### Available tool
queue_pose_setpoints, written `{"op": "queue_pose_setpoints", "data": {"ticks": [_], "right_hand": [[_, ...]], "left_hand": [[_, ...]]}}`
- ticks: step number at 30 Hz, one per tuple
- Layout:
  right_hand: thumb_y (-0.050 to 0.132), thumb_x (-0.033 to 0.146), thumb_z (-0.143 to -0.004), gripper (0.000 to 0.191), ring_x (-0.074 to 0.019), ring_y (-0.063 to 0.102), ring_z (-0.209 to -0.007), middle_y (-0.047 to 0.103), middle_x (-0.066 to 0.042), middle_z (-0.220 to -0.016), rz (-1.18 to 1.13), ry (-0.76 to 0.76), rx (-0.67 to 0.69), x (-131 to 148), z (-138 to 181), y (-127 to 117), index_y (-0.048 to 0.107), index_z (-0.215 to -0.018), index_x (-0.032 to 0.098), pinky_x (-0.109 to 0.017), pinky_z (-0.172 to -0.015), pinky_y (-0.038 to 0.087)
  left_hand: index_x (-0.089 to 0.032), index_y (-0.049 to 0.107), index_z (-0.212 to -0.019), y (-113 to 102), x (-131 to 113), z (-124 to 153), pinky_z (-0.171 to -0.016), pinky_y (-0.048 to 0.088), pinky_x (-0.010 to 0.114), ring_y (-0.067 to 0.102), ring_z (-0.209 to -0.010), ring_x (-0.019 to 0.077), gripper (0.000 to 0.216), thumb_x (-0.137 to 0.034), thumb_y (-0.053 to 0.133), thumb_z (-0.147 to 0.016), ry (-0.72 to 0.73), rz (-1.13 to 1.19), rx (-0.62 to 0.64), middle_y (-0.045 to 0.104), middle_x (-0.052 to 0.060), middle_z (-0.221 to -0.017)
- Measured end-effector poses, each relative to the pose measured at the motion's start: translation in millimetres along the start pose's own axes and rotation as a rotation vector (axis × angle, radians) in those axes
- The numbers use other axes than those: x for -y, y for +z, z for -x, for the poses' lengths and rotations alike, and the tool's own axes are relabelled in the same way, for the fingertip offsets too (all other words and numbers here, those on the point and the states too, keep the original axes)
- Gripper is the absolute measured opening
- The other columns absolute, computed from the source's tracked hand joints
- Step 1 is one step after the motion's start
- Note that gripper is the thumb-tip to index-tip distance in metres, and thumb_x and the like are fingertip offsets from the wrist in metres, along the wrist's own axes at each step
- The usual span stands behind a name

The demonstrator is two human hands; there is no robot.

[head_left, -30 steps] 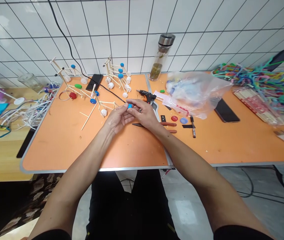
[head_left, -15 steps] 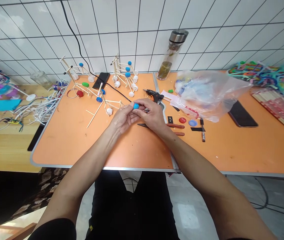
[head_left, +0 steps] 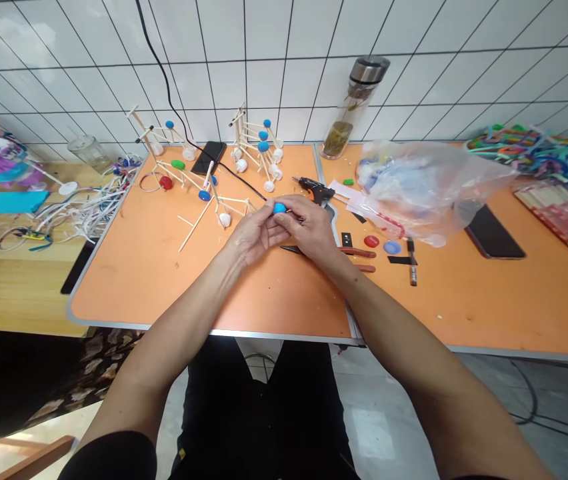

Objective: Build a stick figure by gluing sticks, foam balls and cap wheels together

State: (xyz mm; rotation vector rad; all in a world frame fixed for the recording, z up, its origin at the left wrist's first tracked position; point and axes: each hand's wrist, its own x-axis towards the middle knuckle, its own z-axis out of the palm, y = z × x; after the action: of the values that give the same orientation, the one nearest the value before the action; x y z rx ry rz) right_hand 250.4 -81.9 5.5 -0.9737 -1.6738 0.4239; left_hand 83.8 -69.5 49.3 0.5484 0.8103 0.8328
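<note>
The left hand [head_left: 253, 235] and the right hand [head_left: 309, 225] meet over the middle of the orange tabletop [head_left: 164, 287]. Between them is a small blue cap [head_left: 279, 208]. The fingertips of both hands pinch it from each side, so each grip is pressed on the cap. The cap sits just above the tabletop, at the far tips of the fingers.

Just past the hands, on the far side, lies a black and orange glue gun [head_left: 314, 189]. Under the right hand lie pliers with red handles [head_left: 359, 253]. To the right of them are a red cap [head_left: 371, 241] and a pale blue cap [head_left: 392, 247], close together. A black marker [head_left: 413, 265] lies just right of those.

To the left of the hands stand stick models [head_left: 204, 187] made of thin wooden sticks with little caps on them. More of them stand at the far edge, near a black phone [head_left: 209, 157] with a black cord running up the tiled wall.

A big clear plastic bag [head_left: 429, 187] sits on the right. A glass bottle [head_left: 351, 107] with a metal lid stands by the wall. Another black phone [head_left: 494, 232] lies right of the bag. A heap of bright coloured strips [head_left: 539, 150] is far right.
</note>
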Motion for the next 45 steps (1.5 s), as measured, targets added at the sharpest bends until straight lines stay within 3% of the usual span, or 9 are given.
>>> {"op": "queue_pose_setpoints", "data": {"ticks": [4, 10, 16, 20, 26, 29, 33, 40, 45], "right_hand": [[0.079, 0.057, -0.108, 0.04, -0.0336, 0.082, -0.128, 0.089, -0.009, -0.137, 0.036, -0.01, -0.002, 0.0, 0.9, -0.4, 0.089, -0.137, 0.031, -0.054, -0.117, 0.065], [0.079, 0.064, -0.107, 0.038, -0.0305, 0.084, -0.118, 0.092, -0.006, -0.125, -0.055, 0.053, -0.071, 4.9, -1.5, -1.9, 0.092, -0.122, 0.032, -0.05, -0.11, 0.067], [0.08, 0.073, -0.103, 0.049, -0.0313, 0.084, -0.12, 0.091, -0.007, -0.127, -0.042, 0.055, -0.003, 3.3, -3.6, -4.2, 0.092, -0.125, 0.031, -0.051, -0.111, 0.066], [0.08, 0.066, -0.105, 0.041, -0.0301, 0.084, -0.118, 0.092, -0.006, -0.125, -0.064, 0.064, -0.021, 3.0, -3.0, -4.4, 0.093, -0.121, 0.03, -0.048, -0.11, 0.067], [0.087, 0.042, -0.094, 0.051, -0.0333, 0.082, -0.135, 0.088, -0.006, -0.146, 0.003, 0.089, -0.003, 5.8, -2.3, -3.9, 0.086, -0.144, 0.028, -0.052, -0.123, 0.064], [0.083, 0.034, -0.095, 0.038, -0.0312, 0.085, -0.123, 0.091, -0.005, -0.132, 0.014, 0.063, -0.031, 7.7, -1.3, -3.0, 0.089, -0.133, 0.028, -0.05, -0.114, 0.067], [0.082, 0.035, -0.097, 0.025, -0.0292, 0.085, -0.108, 0.092, -0.005, -0.118, 0.042, 0.059, -0.059, 7.7, -1.6, -3.4, 0.091, -0.119, 0.028, -0.047, -0.103, 0.068], [0.081, 0.034, -0.099, 0.022, -0.0291, 0.084, -0.111, 0.092, -0.006, -0.12, 0.064, 0.016, -0.029, 7.8, -2.2, -5.6, 0.09, -0.118, 0.027, -0.046, -0.106, 0.067], [0.08, 0.031, -0.1, 0.025, -0.0302, 0.084, -0.111, 0.091, -0.007, -0.122, 0.133, -0.004, 0.0, 7.9, -1.2, -6.1, 0.089, -0.123, 0.026, -0.047, -0.104, 0.066]], "left_hand": [[-0.017, 0.082, -0.092, -1.3, 0.3, -0.7, -0.109, 0.065, 0.033, 0.085, -0.083, 0.015, 0.029, -0.032, 0.076, -0.116, 0.051, -0.023, -0.004, 0.09, 0.008, -0.092], [-0.018, 0.084, -0.101, -2.4, -1.0, -0.7, -0.112, 0.064, 0.037, 0.086, -0.089, 0.0179, 0.03, -0.044, 0.079, -0.114, -0.013, 0.001, 0.03, 0.092, 0.01, -0.103], [-0.017, 0.085, -0.099, -4.2, -0.2, -1.4, -0.112, 0.062, 0.034, 0.087, -0.091, 0.0175, 0.027, -0.042, 0.088, -0.108, 0.033, -0.05, 0.041, 0.093, 0.011, -0.104], [-0.017, 0.084, -0.099, -5.2, 1.0, -2.5, -0.108, 0.063, 0.032, 0.085, -0.084, 0.015, 0.029, -0.043, 0.083, -0.112, 0.032, -0.045, 0.064, 0.092, 0.009, -0.1], [-0.017, 0.084, -0.103, -5.0, 0.6, -3.1, -0.109, 0.064, 0.033, 0.089, -0.101, 0.0194, 0.038, -0.047, 0.069, -0.119, 0.022, -0.027, 0.066, 0.093, 0.012, -0.107], [-0.017, 0.085, -0.104, -5.1, 1.3, -3.6, -0.103, 0.065, 0.03, 0.087, -0.094, 0.0171, 0.042, -0.048, 0.063, -0.122, -0.012, -0.046, 0.06, 0.093, 0.011, -0.105], [-0.018, 0.087, -0.104, -5.5, 2.1, -3.8, -0.104, 0.064, 0.029, 0.086, -0.09, 0.016, 0.038, -0.053, 0.077, -0.114, -0.017, -0.061, 0.066, 0.094, 0.011, -0.109], [-0.016, 0.085, -0.097, -4.3, 2.8, -2.8, -0.095, 0.064, 0.028, 0.085, -0.086, 0.0151, 0.034, -0.048, 0.084, -0.111, 0.003, -0.077, 0.073, 0.093, 0.011, -0.103], [-0.015, 0.084, -0.098, -4.2, 2.7, -2.8, -0.104, 0.065, 0.032, 0.088, -0.095, 0.0191, 0.036, -0.05, 0.089, -0.106, 0.022, -0.112, 0.056, 0.092, 0.012, -0.103]]}}
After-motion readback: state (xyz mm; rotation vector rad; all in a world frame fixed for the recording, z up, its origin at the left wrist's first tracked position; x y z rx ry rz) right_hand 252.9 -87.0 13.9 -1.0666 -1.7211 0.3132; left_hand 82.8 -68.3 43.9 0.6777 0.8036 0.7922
